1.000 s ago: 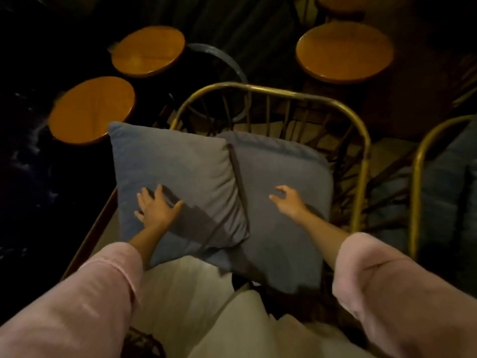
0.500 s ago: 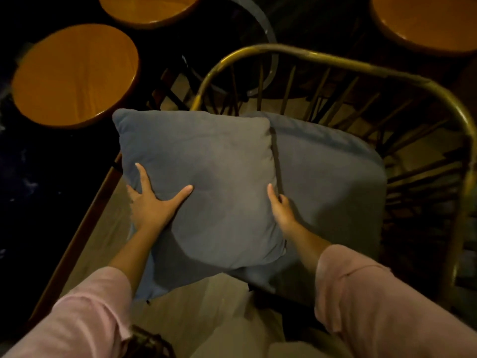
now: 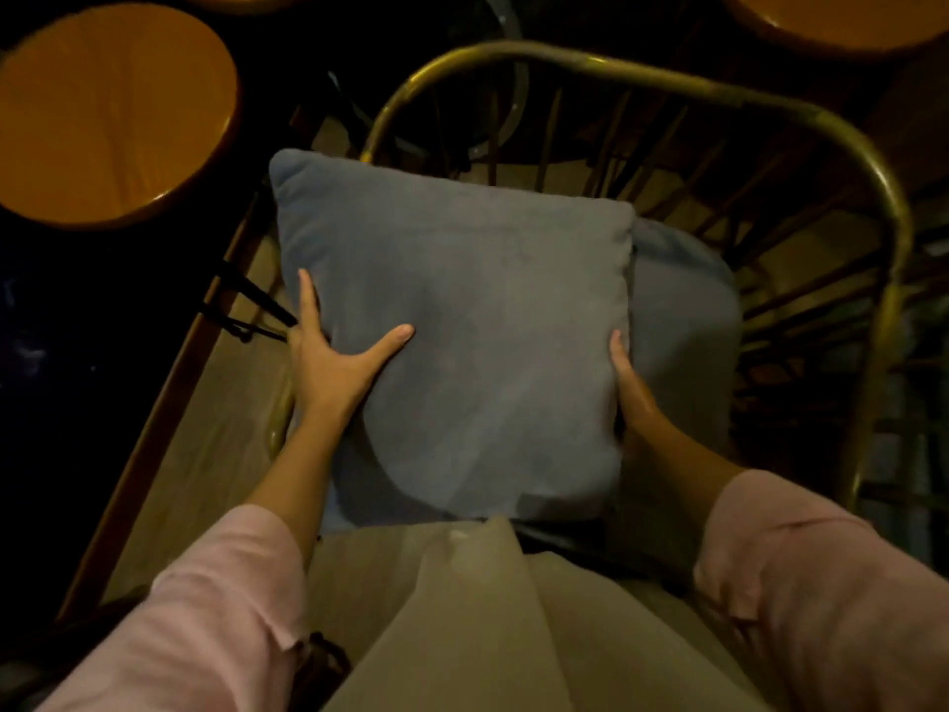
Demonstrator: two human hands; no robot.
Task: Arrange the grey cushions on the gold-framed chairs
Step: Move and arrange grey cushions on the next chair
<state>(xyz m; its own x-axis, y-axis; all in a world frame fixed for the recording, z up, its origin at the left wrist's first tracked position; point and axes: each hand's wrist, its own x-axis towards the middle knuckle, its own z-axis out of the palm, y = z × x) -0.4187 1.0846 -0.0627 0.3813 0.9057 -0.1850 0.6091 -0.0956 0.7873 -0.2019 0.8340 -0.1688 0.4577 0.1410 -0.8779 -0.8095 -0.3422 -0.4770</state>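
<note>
While both hands clamp its side edges, I've got the square grey fabric cushion (image 3: pixel 462 341) held flat over the seat of the gold-framed chair (image 3: pixel 637 77). My left hand (image 3: pixel 334 370) grips the left edge, thumb spread across the top; my right hand (image 3: pixel 630 385) presses the right edge, its fingers tucked out of sight behind the seam. A second grey cushion (image 3: pixel 683 321) lies beneath, mostly covered, only its right strip showing. Dark spindles fan out behind, close to the cushion's far edge. Round orange-brown wooden stools (image 3: pixel 108 113) sit off left, one cut off top right. Pink sleeves (image 3: pixel 226 608) and pale fabric fill the bottom; everything's dim. Since half a second ago, the held cushion has slid right, covering more of the lower one.
</note>
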